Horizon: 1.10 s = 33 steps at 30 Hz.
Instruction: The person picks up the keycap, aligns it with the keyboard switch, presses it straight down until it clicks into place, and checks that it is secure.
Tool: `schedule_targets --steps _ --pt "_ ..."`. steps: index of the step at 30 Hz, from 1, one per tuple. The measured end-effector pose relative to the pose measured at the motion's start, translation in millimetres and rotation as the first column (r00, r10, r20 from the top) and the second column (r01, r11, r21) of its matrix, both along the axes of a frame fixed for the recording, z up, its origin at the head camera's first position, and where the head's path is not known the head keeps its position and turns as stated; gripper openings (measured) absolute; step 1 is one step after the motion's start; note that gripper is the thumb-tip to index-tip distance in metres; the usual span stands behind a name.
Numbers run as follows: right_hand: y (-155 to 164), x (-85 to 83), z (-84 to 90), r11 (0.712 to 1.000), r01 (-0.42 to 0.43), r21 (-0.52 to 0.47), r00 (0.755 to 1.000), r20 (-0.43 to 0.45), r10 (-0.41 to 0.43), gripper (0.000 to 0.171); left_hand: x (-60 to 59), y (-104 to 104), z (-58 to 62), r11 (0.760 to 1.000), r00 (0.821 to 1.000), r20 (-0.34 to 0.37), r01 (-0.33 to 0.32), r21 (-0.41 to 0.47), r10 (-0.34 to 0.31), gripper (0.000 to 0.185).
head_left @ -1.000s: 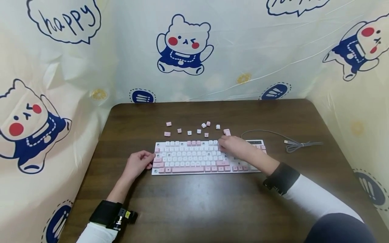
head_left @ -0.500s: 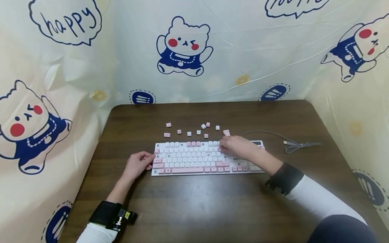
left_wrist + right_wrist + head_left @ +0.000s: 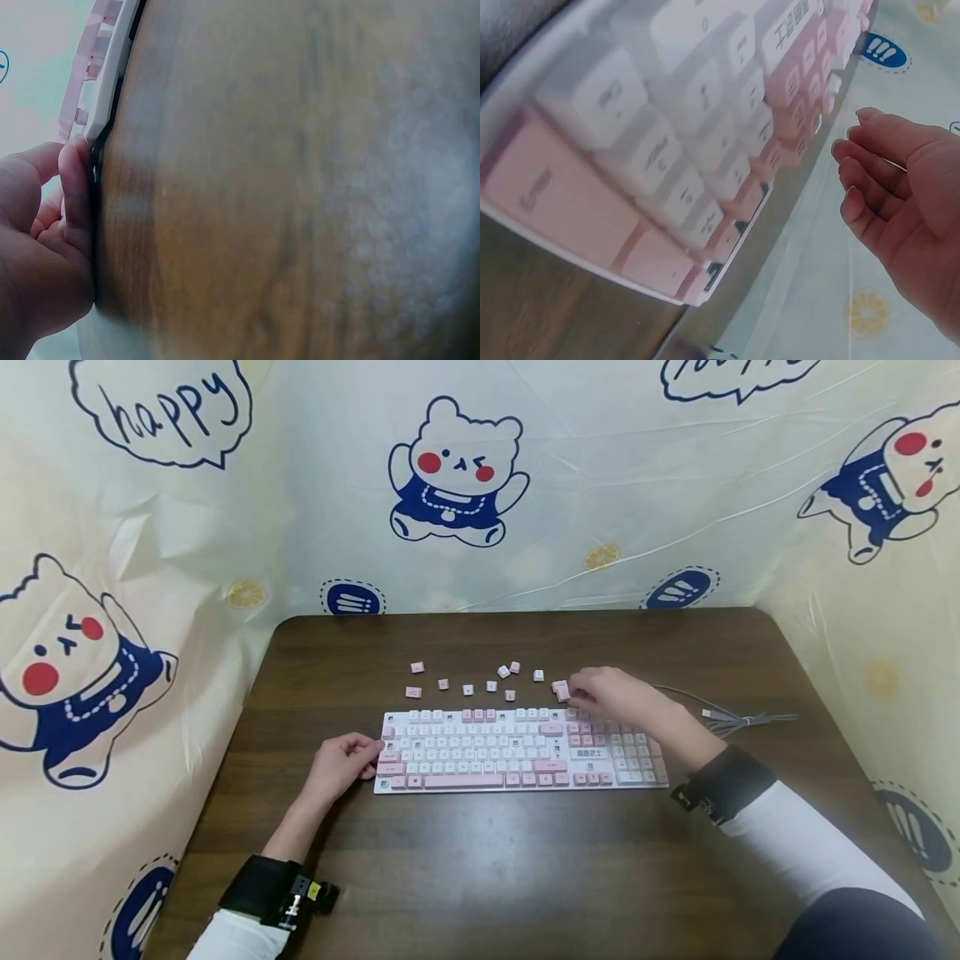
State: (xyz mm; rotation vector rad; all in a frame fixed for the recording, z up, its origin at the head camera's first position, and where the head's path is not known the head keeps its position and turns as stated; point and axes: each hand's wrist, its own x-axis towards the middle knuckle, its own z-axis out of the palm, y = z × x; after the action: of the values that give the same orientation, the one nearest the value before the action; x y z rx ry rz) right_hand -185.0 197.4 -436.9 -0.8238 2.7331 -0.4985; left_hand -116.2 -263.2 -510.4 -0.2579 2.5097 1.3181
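Both arms wear long white sleeves that end short of the wrists, and the hands are bare. Just behind the left hand a broad black wrist strap wraps the forearm, carrying a small black camera mount with a yellow tag and a bit of bare metal on its inner side. Behind the right hand sits a matching black band with a small dark clip at its near edge, and a patch of dark grey clothing shows further back past that sleeve.
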Motion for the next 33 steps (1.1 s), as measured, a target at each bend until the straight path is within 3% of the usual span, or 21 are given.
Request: schedule_targets --steps 10,15,20,33 --pt "2 -17.1 -7.0 0.998 0.027 0.059 1.000 -0.002 -0.027 0.026 0.3 -2 0.1 1.000 1.000 0.000 0.000 0.002 0.000 0.038" --pt "-2 -26.1 -13.9 0.997 -0.007 0.072 1.000 -0.004 0.007 0.032 0.3 -2 0.4 1.000 1.000 0.002 0.002 -0.005 -0.002 0.039" --pt "-7 -34.1 -20.9 0.996 -0.066 0.055 0.998 0.024 0.065 0.027 0.6 -2 -0.4 1.000 1.000 -0.002 0.005 -0.006 -0.005 0.038" --pt "-12 -41.6 -24.9 0.991 -0.049 0.128 0.998 0.055 0.042 0.038 -1.0 -2 -2.0 1.000 1.000 0.013 -0.007 0.003 0.007 0.038"
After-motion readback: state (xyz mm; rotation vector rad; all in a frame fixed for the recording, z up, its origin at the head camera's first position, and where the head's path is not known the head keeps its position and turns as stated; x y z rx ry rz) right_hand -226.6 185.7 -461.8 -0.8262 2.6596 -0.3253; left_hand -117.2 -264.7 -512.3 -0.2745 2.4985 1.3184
